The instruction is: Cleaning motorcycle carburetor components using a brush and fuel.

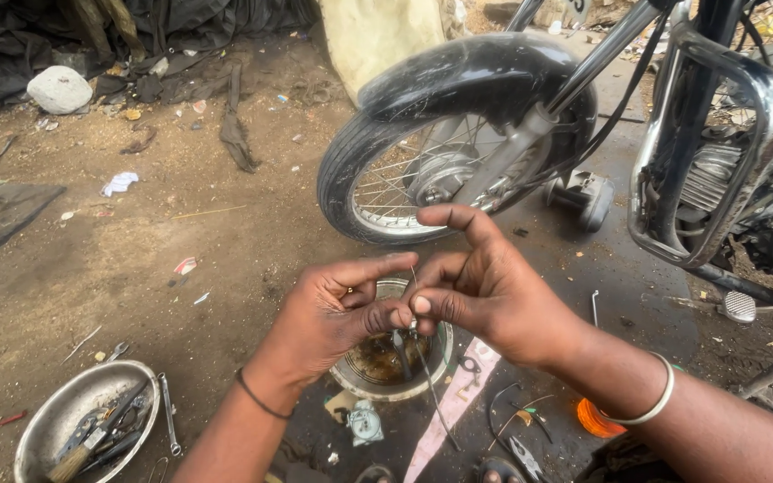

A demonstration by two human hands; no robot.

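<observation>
Both hands are up close together over the ground, and it's all fingertip work: the left hand has its thumb and forefinger pinched shut on a thin wire, and the right hand pinches the same wire just beside them, fingers above curled, the forefinger lifted clear. The wire runs from a short stub above the pinch down and away below the fingers, past a small dark piece hanging just under the left thumb; what that piece is, I can't tell. Directly beneath the fingers sits a round tin with dark, oily-looking liquid in it, and that's the first hazard: if the pinch slackens, that little piece likely drops straight into the murk or onto the dirt floor, where it would be hard to find. The wire's free end could spring or kink if the two grips pull unevenly. Well left of the fingers lies a metal bowl of tools; beyond the fingers stands a motorcycle's front wheel, close enough to snag a swinging wire end.
</observation>
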